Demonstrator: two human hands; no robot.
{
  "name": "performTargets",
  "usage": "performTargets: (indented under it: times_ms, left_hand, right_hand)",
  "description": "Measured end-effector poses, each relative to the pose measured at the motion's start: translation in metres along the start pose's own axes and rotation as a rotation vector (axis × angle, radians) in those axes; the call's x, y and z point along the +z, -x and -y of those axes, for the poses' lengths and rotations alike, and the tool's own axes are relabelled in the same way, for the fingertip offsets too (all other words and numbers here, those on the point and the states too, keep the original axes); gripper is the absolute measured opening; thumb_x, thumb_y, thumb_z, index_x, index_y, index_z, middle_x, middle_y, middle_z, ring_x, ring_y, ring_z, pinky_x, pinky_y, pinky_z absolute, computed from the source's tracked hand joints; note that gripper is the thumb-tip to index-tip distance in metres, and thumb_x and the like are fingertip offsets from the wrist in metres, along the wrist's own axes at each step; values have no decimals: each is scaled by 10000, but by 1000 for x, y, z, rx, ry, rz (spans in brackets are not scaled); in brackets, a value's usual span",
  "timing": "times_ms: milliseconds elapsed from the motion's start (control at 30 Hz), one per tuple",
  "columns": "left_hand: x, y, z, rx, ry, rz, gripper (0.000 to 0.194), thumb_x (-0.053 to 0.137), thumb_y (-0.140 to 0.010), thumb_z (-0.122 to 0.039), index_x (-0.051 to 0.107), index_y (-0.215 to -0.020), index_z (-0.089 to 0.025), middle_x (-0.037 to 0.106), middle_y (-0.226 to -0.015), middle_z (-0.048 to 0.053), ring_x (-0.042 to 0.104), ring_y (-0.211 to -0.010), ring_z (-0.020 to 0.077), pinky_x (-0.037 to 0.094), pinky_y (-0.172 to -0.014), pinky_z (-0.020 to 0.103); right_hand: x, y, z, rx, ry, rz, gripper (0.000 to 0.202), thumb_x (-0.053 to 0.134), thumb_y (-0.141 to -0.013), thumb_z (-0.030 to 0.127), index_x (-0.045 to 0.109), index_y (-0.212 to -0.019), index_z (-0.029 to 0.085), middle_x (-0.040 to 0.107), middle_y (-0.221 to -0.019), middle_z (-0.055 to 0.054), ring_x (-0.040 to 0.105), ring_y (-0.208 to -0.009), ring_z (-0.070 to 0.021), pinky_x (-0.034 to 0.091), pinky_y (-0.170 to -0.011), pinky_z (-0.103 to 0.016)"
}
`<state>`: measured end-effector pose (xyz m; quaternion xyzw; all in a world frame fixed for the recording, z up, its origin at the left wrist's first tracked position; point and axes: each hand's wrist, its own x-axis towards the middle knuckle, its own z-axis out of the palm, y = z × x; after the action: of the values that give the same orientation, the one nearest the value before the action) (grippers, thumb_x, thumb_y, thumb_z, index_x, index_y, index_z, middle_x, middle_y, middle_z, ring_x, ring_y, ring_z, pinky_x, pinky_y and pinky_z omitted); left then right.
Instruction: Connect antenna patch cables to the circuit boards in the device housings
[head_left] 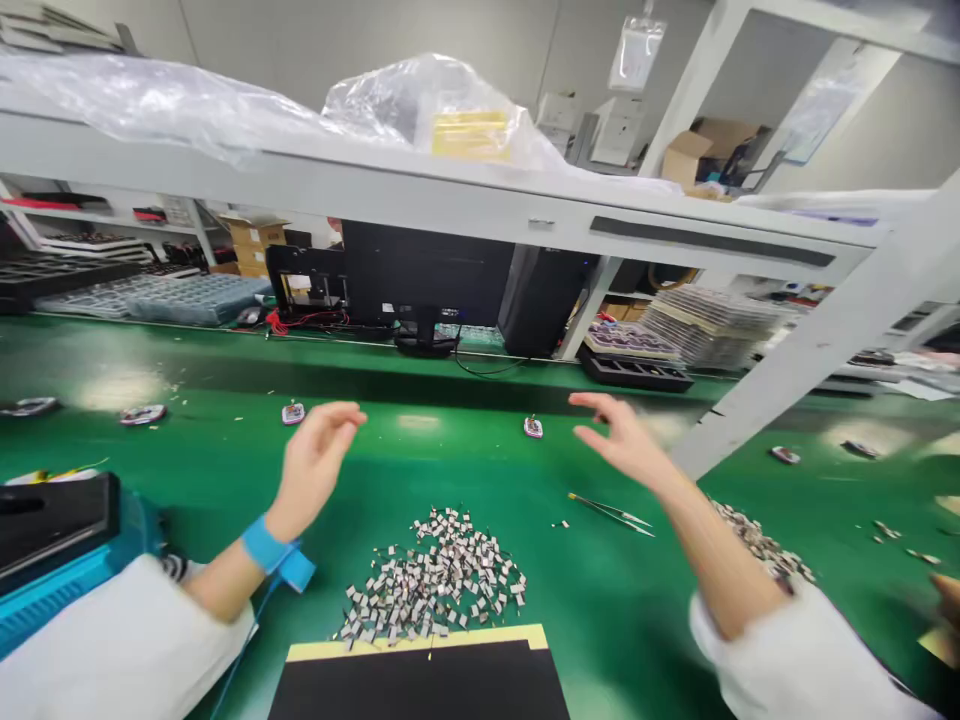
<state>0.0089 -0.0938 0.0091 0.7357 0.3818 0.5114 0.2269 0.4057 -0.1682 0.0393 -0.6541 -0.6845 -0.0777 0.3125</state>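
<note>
My left hand (315,465), with a blue strap (264,545) round its wrist, hovers over the green mat (390,480), beside a small round-cornered device (293,413). Its fingers are bent forward and nothing shows in them. Across the mat my right hand (619,440) is raised with thumb and index finger apart, holding nothing. A second small device (532,427) lies to its left. Tweezers (611,513) rest below my right hand. Between my forearms is a pile of small silvery parts with dark leads (442,575), just above a black sheet with a yellow edge (420,685).
A blue box with a black top (56,535) stands at the left. A monitor (427,275) is behind the mat under a shelf (375,170). A slanting white post (795,345) and another parts pile (761,540) are at the right. Part of another person's hand (946,598) shows at the right edge.
</note>
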Motion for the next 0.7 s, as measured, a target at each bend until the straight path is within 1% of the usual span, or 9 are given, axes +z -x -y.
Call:
performTargets:
  times_ms: [67,100,167,267,333,400,500,600,700]
  left_hand:
    - [11,2,23,-20,6,130,245,471,-820,-327,547,-939,-127,593,-884,53,569,-807,154,479,-748,331]
    - [17,3,33,-33,9,206,223,486,-801,-318,564,-904,-136,612,-839,47,579,-770,150,485,-728,309]
    - [26,6,50,-64,15,329,209,488,-778,-289,575,-913,-155,635,-822,42,593,-748,145,492,-711,276]
    - [30,9,64,-113,17,414,240,439,-794,-255,549,-982,-153,638,-865,49,597,-796,135,487,-749,260]
    - [31,9,67,-138,5,436,237,427,-797,-244,543,-978,-143,636,-863,55,595,-795,130,487,-745,254]
    - [31,8,68,-146,-11,443,234,421,-794,-229,538,-974,-135,631,-855,60,591,-774,127,490,-719,251]
    - [35,7,64,-123,-26,442,252,420,-780,-192,518,-1003,-129,613,-876,69,578,-766,124,486,-697,252]
    - [41,7,56,-64,-22,481,286,474,-747,-176,512,-1028,-144,594,-912,62,559,-781,124,473,-710,252]
    - [45,9,48,-8,-17,570,238,498,-730,-150,552,-960,-174,590,-907,30,543,-753,111,458,-698,232]
  right_hand:
    - [43,-20,-12,107,22,138,411,647,-661,253,536,-1045,158,603,-928,-78,559,-809,-186,462,-731,-362]
    - [62,-27,-19,155,32,179,455,673,-607,225,544,-1038,159,618,-893,-86,563,-775,-199,457,-721,-372]
    - [91,-35,-33,227,35,238,505,666,-581,233,528,-1061,157,626,-903,-86,568,-767,-207,439,-746,-384]
    - [114,-40,-42,281,6,284,515,625,-607,299,498,-1079,138,628,-920,-78,573,-807,-206,432,-746,-350]
    - [120,-41,-35,294,-20,297,541,618,-602,360,491,-1073,127,632,-876,-71,581,-761,-200,441,-679,-319]
    - [124,-39,-17,282,-46,300,582,611,-593,418,480,-1079,126,629,-822,-57,581,-682,-187,437,-609,-300]
    - [133,-32,32,203,-83,304,634,588,-605,470,445,-1120,129,618,-803,-43,574,-658,-176,437,-594,-291]
    - [147,-21,88,63,-123,341,651,559,-648,490,409,-1169,129,610,-833,-39,573,-757,-182,448,-683,-302]
    - [160,-10,126,-41,-133,380,644,576,-651,497,437,-1154,119,594,-943,-91,541,-901,-230,429,-781,-357]
